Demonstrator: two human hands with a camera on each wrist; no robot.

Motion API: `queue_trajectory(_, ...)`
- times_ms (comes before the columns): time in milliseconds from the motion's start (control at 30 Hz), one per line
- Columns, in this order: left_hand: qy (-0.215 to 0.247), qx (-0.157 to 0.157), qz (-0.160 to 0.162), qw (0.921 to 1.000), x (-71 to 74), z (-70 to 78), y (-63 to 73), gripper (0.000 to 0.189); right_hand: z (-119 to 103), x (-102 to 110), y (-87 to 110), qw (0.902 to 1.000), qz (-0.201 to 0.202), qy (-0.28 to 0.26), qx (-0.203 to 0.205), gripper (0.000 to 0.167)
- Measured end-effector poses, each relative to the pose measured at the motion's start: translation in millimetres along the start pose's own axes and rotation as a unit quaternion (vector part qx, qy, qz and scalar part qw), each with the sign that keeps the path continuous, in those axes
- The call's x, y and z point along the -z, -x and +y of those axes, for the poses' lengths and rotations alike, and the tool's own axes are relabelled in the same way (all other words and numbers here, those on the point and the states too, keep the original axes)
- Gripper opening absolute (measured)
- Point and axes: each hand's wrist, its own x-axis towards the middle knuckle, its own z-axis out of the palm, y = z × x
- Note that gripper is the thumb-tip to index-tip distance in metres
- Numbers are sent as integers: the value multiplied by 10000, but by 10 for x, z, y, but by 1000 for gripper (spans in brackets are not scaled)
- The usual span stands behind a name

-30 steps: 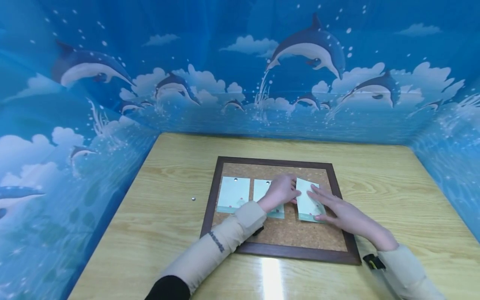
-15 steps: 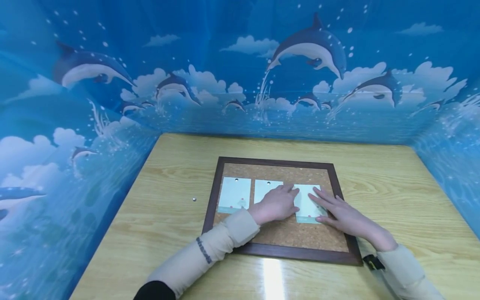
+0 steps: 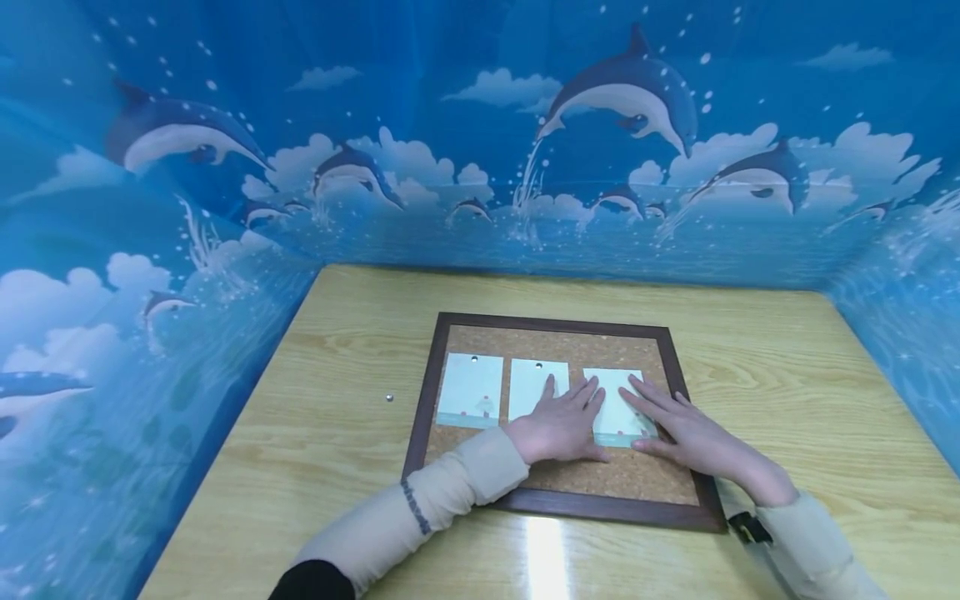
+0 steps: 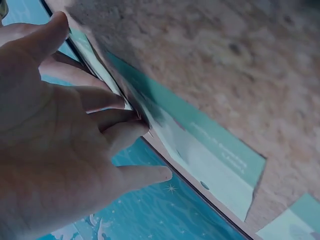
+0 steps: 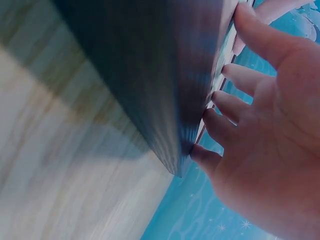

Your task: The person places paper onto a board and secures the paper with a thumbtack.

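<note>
A cork board (image 3: 637,483) with a dark brown wooden frame (image 3: 600,506) lies on the table, bearing three pale green sheets in a row. Small round silvery pins show at the top of the left sheet (image 3: 465,387) and the middle sheet (image 3: 527,390); none is visible on the right sheet (image 3: 607,412). My left hand (image 3: 558,427), fingers spread, lies over the middle sheet's lower right, its fingertips reaching the right sheet's left edge. With fingers spread, my right hand (image 3: 690,433) rests on that sheet's right side. In the left wrist view, a sheet (image 4: 215,145) has a darker green strip.
One small silvery pin (image 3: 389,398) lies on the wood-grain table (image 3: 322,450), left of the board. A blue curtain (image 3: 420,208) printed with dolphins surrounds the table at the back and sides.
The right sheet, raised at its left side earlier, now lies flat. My left hand has gone from gripping near its upper left to spreading lower down. My right hand has barely moved.
</note>
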Motion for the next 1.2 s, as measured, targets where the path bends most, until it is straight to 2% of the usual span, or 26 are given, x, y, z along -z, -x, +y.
queue_trajectory(167,-86,59,24,9999,-3,16,-47,95,20,-21,10,9998,134,54,107,79)
queue_trajectory(400,-91,-144,-10,9999,3,-9,-84,89,83,-101,23,9964,683,134,475,78)
queue_trajectory(767,-161,-565,102,9982,7,-33,-124,82,-66,-18,0,9990,433,129,58,74)
queue_trajectory(933,-124,-578,102,9982,15,-59,-135,78,-45,-36,2,9986,484,205,75,72)
queue_trajectory(1200,-72,-609,62,9981,20,-46,-144,87,-44,-52,4,9978,595,248,129,70)
